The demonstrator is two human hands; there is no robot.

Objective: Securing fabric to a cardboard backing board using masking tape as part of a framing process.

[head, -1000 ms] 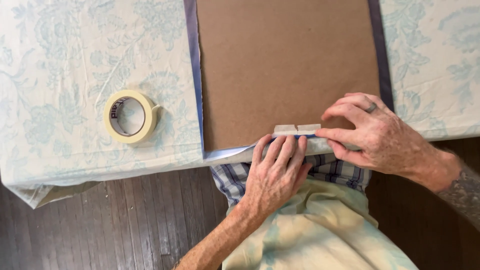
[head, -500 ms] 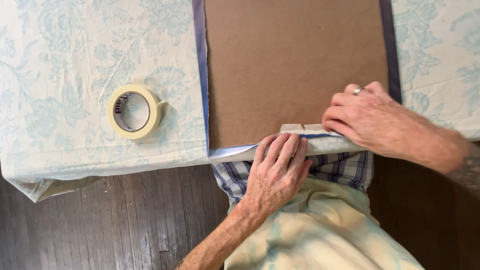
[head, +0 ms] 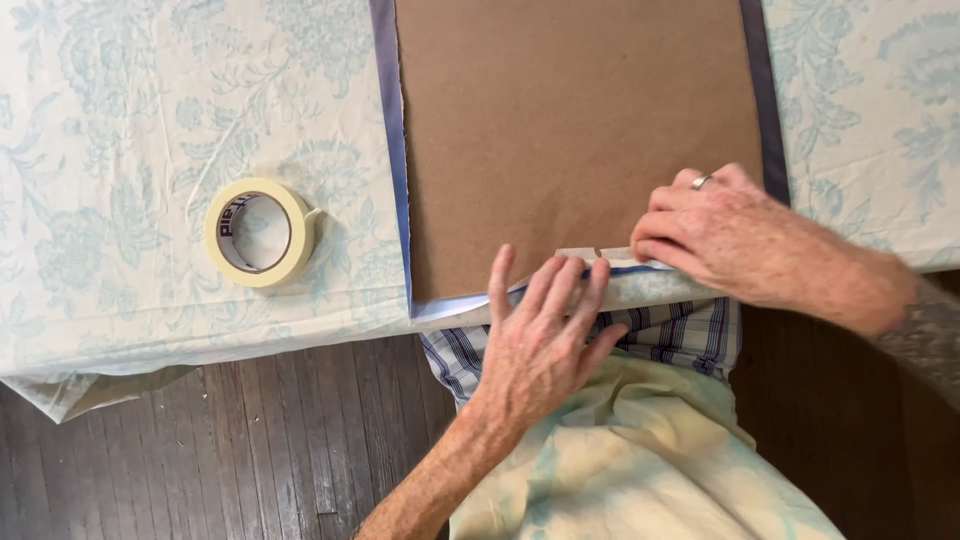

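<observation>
The left hand (head: 540, 345) lies flat with its fingers spread, fingertips pressing on the near edge of a brown board (head: 580, 130), seemingly to hold the edge down. Just at its 1 o'clock, the right hand (head: 720, 240), a ring on one finger, is curled with fingertips pressed together on a short strip of pale tape (head: 600, 256); whether it pinches the strip or only rubs it down cannot be told. The strip sits on the board's near edge, between the two hands, and appears to fasten a folded-up fabric edge to the board.

The board is a plain brown rectangle lying flat, with a narrow blue-grey fabric border (head: 392, 150) showing along its left and right sides. It rests on a counter (head: 130, 90) covered in a cream cloth with a pale blue floral print. A roll of tape (head: 258, 232) lies flat on the cloth, well apart at the left hand's 10 o'clock. A dark wooden floor (head: 250, 450) shows at 7 o'clock.
</observation>
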